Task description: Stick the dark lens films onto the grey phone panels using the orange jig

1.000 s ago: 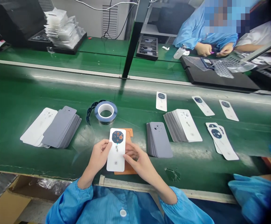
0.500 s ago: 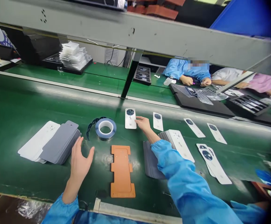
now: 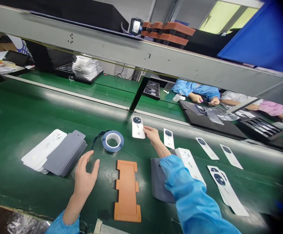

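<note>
- Nearest the tabletop's point(image 3: 46, 113) near edge, we have the orange plate point(image 3: 128, 195), with bare surface on both sides.
- Our left hand point(image 3: 85, 178) is empty, fingers spread wide, beside the left grey stack point(image 3: 64, 156).
- Our right sleeve point(image 3: 190, 191) crosses the right grey stack point(image 3: 159, 178); we judge lateral room there tight.
- Beyond the tape roll point(image 3: 112, 142), toward the far edge, the white panel point(image 3: 138, 131) appears flat.
- Our right hand point(image 3: 153, 135) has its fingers nearly closed at that panel's right edge; we cannot tell whether they pinch it.
- We expect a light, stiff, slippery panel whose face may scratch; we should grip both long edges, avoiding the dark disc point(image 3: 136, 120).
- Open surface separates it from the neighbouring panel point(image 3: 169, 138); the upright post point(image 3: 137, 94) limits rearward travel.
</note>
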